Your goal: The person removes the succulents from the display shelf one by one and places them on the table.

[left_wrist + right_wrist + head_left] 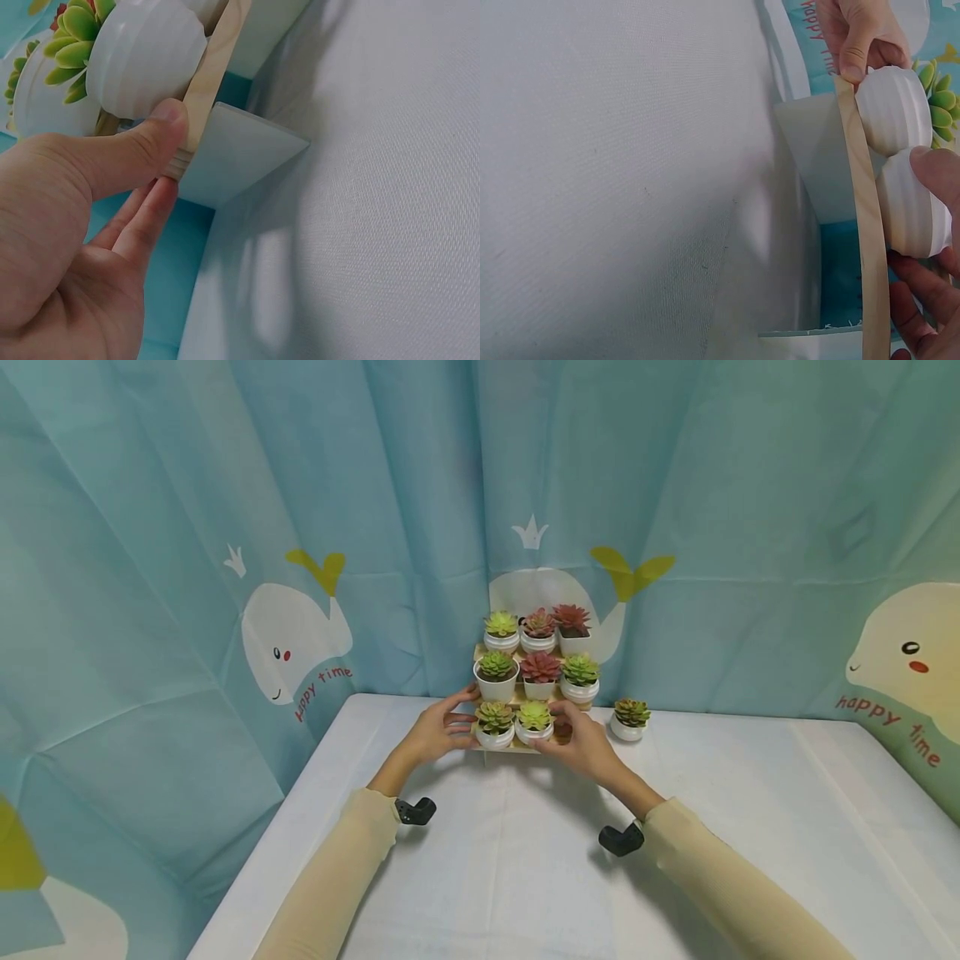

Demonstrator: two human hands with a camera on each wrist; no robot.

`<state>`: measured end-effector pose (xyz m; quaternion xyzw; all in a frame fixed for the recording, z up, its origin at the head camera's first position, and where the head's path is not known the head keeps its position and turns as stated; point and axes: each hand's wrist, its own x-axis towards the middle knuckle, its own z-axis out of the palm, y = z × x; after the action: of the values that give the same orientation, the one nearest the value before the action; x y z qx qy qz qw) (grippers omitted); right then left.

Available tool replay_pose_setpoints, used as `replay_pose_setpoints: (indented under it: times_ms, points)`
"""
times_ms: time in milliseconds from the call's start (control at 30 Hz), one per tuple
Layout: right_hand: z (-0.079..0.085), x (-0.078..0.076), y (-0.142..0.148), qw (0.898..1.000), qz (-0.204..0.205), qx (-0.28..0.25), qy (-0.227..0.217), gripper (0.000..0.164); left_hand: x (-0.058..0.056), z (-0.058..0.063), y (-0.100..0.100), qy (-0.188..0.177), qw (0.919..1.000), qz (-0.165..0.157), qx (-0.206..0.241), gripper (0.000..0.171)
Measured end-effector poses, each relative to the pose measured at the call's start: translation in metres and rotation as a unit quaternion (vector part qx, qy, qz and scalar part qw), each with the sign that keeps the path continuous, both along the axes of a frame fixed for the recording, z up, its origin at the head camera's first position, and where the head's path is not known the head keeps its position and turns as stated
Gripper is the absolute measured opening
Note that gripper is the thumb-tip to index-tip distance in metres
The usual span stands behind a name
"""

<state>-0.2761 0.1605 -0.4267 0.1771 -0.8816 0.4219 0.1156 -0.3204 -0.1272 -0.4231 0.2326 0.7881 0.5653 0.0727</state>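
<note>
A tiered wooden shelf [517, 745] with white supports stands at the back of the table, carrying several succulents in white pots. At its left end my left hand [435, 733] pinches the lowest board, thumb on top and fingers beneath, as the left wrist view shows. My right hand [581, 743] grips the white pot of a light green succulent [535, 717] on that lowest board. In the right wrist view this ribbed pot [904, 210] sits against its neighbour, a green succulent with reddish tips [495, 718]. Part of the right fingers is hidden behind the pot.
One more potted green succulent [629, 718] stands on the white table [720, 827], just right of the shelf. Two upper tiers hold green and red succulents, among them a red one in a square pot [573, 631]. A blue whale-print curtain [420, 510] hangs close behind.
</note>
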Motion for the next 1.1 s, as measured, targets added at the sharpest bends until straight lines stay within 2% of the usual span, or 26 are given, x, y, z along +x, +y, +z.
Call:
replay_pose_setpoints:
  times_ms: [367,600,900,1100]
  points:
    - [0.001,-0.003,-0.003,1.0,0.001,0.003,0.003,0.061,-0.002,-0.001,-0.003,0.006,0.9999,-0.001,0.011,0.082]
    - [0.005,-0.003,-0.002,1.0,0.001,0.011,-0.01,0.06,-0.003,-0.003,-0.005,0.008,0.9998,-0.006,0.018,0.081]
    - [0.004,0.001,0.013,0.999,0.031,-0.004,-0.036,0.061,-0.002,-0.007,-0.002,0.01,0.9997,-0.012,0.02,0.082]
    - [0.011,0.006,0.022,0.999,0.041,0.001,-0.03,0.062,-0.001,-0.004,-0.001,0.017,0.9996,-0.009,0.018,0.082]
